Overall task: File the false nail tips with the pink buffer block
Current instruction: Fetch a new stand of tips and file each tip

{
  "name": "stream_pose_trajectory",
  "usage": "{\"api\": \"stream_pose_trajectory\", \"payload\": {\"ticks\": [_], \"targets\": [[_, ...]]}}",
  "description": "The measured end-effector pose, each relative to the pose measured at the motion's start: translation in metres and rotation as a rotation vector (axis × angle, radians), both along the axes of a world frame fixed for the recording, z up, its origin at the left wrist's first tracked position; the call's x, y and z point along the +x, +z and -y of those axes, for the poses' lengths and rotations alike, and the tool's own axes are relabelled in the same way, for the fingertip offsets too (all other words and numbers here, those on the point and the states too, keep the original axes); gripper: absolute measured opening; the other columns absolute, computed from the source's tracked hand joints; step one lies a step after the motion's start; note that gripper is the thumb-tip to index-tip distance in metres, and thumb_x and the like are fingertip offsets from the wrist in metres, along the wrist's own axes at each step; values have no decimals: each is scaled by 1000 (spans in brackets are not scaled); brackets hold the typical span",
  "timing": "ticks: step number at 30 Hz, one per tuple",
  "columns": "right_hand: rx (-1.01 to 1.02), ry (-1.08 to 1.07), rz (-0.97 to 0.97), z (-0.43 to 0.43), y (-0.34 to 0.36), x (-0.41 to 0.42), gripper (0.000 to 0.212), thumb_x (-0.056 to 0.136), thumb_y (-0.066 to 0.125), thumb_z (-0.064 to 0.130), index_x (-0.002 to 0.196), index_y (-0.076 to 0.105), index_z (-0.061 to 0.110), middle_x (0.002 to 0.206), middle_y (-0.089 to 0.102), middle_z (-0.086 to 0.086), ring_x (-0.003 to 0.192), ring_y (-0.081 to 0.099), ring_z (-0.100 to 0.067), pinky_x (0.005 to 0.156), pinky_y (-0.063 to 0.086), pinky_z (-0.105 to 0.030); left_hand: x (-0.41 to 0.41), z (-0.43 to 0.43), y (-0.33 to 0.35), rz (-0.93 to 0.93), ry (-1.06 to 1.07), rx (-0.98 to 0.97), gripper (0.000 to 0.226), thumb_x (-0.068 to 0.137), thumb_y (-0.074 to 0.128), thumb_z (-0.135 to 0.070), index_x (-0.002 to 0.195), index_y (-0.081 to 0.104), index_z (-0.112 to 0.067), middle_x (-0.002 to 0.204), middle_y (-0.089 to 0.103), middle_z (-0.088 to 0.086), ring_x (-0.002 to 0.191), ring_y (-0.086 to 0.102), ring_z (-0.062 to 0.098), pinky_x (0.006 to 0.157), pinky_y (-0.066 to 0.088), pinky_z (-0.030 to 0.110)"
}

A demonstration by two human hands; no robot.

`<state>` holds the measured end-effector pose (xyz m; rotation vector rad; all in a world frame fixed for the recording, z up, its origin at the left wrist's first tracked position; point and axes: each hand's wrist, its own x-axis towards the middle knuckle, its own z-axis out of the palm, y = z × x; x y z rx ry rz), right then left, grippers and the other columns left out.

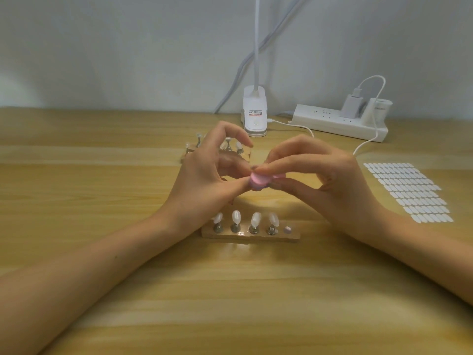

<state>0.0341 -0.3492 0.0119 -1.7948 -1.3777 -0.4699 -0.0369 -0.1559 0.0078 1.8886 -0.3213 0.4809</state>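
I am holding the pink buffer block up off the counter, right between my two hands. My left hand is pinching its near end between thumb and curled fingers, with the index finger arching high above. My right hand is gripping the other end from the opposite side, thumb beneath and fingertips on top. The end facing me is looking rounded, matte and chalky pink with a paler lilac edge. I cannot tell whether a nail tip is caught between my fingers.

Just below my hands, nearer to me, a flat pale wooden holder is lying between my wrists. Four frosted, oval false nail tips are standing upright on it on short shiny metal pegs. A small soft lilac blob is sitting at the holder's right end.

Beyond my left hand a second holder is carrying more translucent tips, partly hidden by my fingers. Off to the outside of my right hand, a sheet of small white oval tabs is lying flat in neat rows on the grainy wood. Farther past both hands, a glossy white lamp clip and a white power strip with a boxy charger are sitting by the wall, and a thin white cable is curving down from the charger.
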Motion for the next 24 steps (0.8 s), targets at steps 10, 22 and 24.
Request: {"api": "stream_pose_trajectory", "payload": {"ticks": [10, 22, 24], "targets": [[28, -70, -43, 2, 2, 2, 24, 88, 70, 14, 111, 73, 9, 100, 67, -9, 92, 66, -24, 80, 56, -40, 0, 0, 0, 7, -9, -16, 42, 82, 82, -15, 105, 48, -20, 78, 78, -1, 73, 75, 14, 51, 45, 15], [-8, -12, 19, 0, 3, -2, 22, 88, 70, 17, 109, 74, 10, 99, 68, -8, 90, 66, -21, 81, 54, -30, -1, 2, 0, 5, -26, -12, 41, 80, 81, -27, 101, 47, -18, 76, 77, -1, 74, 76, 14, 53, 46, 16], [20, -77, -21, 1, 5, 1, 23, 88, 69, 19, 110, 73, 12, 99, 68, -8, 91, 66, -20, 80, 55, -35, 0, 1, 0, -5, -19, -22, 41, 81, 82, -18, 102, 47, -16, 76, 77, -1, 73, 76, 15, 54, 45, 13]]}}
